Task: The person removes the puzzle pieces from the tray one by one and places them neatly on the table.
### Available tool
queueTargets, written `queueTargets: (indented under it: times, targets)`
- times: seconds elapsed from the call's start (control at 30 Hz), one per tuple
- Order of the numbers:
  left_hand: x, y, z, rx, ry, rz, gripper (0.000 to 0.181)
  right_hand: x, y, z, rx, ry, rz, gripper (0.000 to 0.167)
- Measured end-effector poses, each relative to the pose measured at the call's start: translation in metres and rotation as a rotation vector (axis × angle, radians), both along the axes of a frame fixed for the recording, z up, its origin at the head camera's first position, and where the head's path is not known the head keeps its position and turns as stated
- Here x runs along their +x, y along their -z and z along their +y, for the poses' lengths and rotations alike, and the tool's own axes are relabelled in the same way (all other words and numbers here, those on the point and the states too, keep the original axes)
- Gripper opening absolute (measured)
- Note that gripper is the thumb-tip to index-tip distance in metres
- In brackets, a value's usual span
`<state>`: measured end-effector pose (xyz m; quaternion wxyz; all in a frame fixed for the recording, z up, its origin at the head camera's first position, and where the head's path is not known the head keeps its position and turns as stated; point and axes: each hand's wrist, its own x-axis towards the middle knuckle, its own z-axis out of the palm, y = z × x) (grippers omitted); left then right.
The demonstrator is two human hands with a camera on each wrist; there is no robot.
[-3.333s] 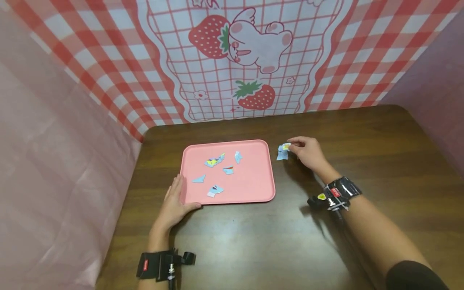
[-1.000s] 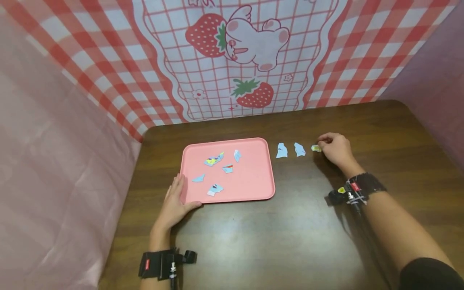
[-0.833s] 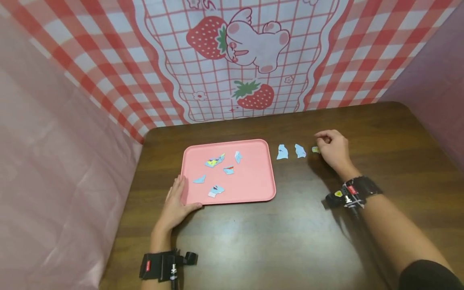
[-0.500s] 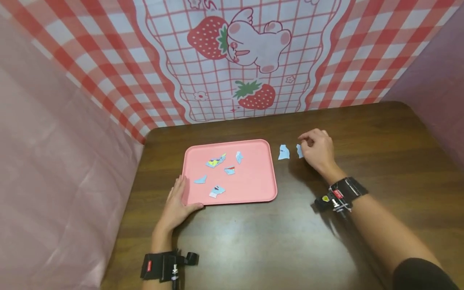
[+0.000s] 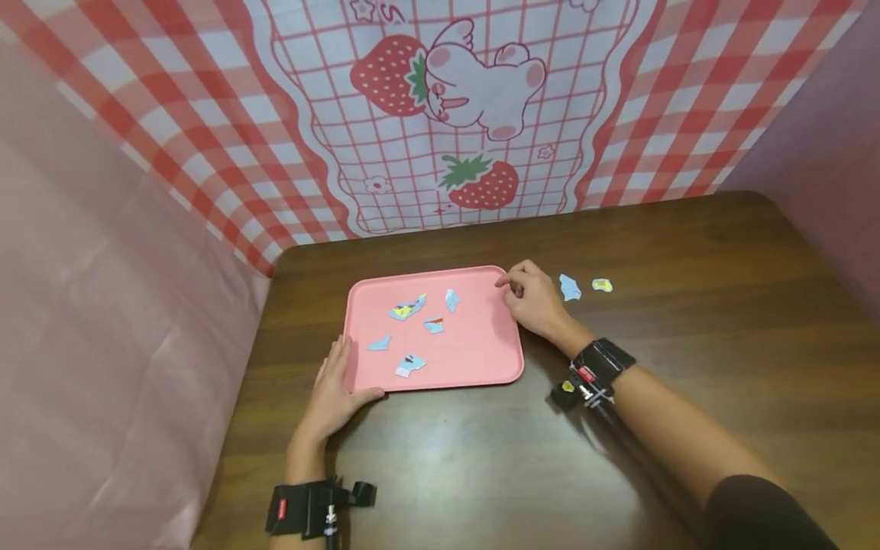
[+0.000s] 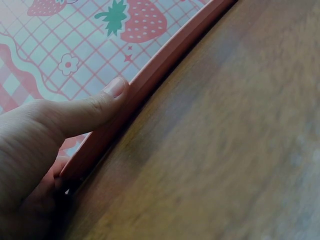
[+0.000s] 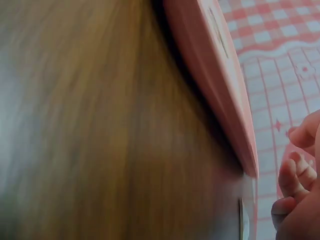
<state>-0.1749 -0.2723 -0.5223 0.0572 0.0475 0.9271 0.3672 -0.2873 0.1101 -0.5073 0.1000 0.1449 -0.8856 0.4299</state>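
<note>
Left hand open-fingered on tray's lower-left corner — right hand loosely curled, empty, right of centre. Strap tags — unreadable.

Draped-off indoor setting, wooden table, strawberry-print gingham backdrop, pink side curtain

The tray is pink, the backdrop red-checked.

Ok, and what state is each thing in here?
Pink tray, resting flat on the table.
Five paper pieces, lying apart on the tray.
Blue piece, lying right of the tray.
Yellow piece, lying right of that.
Left hand, spread against the tray's corner.
Right hand, fingers loosely curled, nothing visible in them.
Wrist straps, fastened.
</note>
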Motion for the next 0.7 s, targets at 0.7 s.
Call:
queueTargets:
  times: [0.7]
  targets:
    - [-0.001,0.002,-0.002,-0.007,-0.007,-0.006,0.120,-0.020,0.004,-0.073,0.348,-0.114,-0.158,0.036]
